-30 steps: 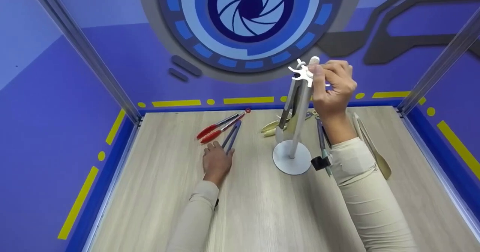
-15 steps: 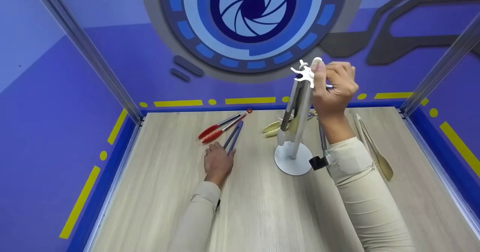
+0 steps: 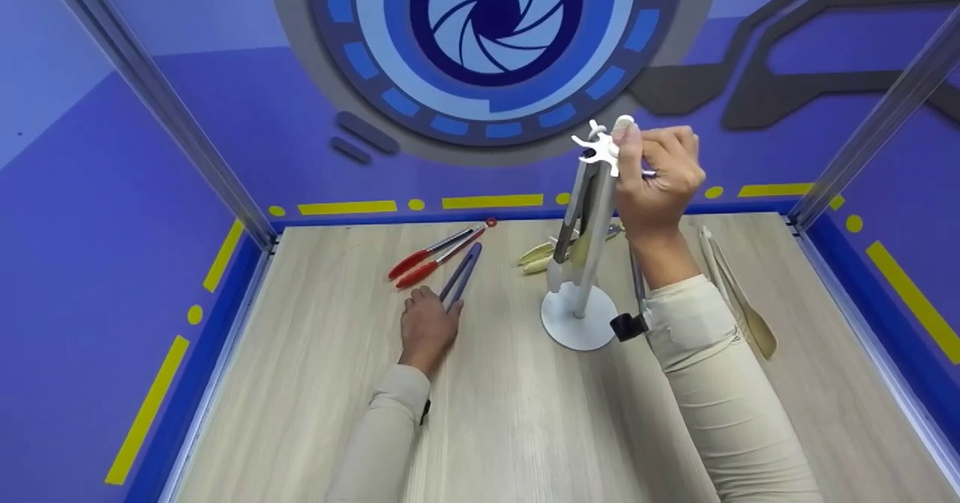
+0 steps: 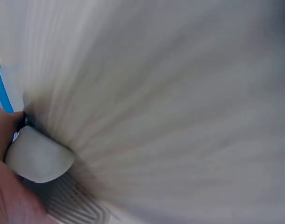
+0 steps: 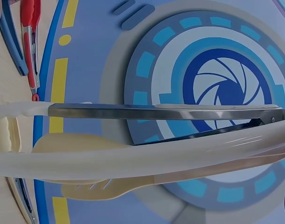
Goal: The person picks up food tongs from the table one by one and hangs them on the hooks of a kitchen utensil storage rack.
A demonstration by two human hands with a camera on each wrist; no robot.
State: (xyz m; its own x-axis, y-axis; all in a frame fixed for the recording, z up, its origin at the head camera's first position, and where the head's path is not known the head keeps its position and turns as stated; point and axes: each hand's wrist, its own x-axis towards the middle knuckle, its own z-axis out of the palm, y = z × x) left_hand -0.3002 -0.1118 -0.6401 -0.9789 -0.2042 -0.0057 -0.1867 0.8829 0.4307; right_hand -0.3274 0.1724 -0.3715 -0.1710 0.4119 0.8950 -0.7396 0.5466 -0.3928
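On the table's left half my left hand (image 3: 429, 329) grips the head end of blue-grey tongs (image 3: 476, 250), whose joined end points toward the back wall. A pale curved piece (image 4: 39, 156) and a grey ribbed tip (image 4: 72, 200) show beside its fingers in the left wrist view. My right hand (image 3: 660, 177) holds the top of a white utensil stand (image 3: 598, 241), thumb up by the knob. The stand is upright on its round base. Metal tongs with whitish tips (image 5: 110, 112) and a beige slotted utensil (image 5: 96, 190) hang along the pole.
Red-tipped tongs (image 3: 411, 264) lie behind the left hand. Pale yellow tongs (image 3: 535, 265) are behind the stand. A beige utensil (image 3: 759, 328) lies to the right, and dark-handled tongs (image 3: 638, 278) are partly hidden by the right forearm. Blue panels (image 3: 210, 113) enclose the table.
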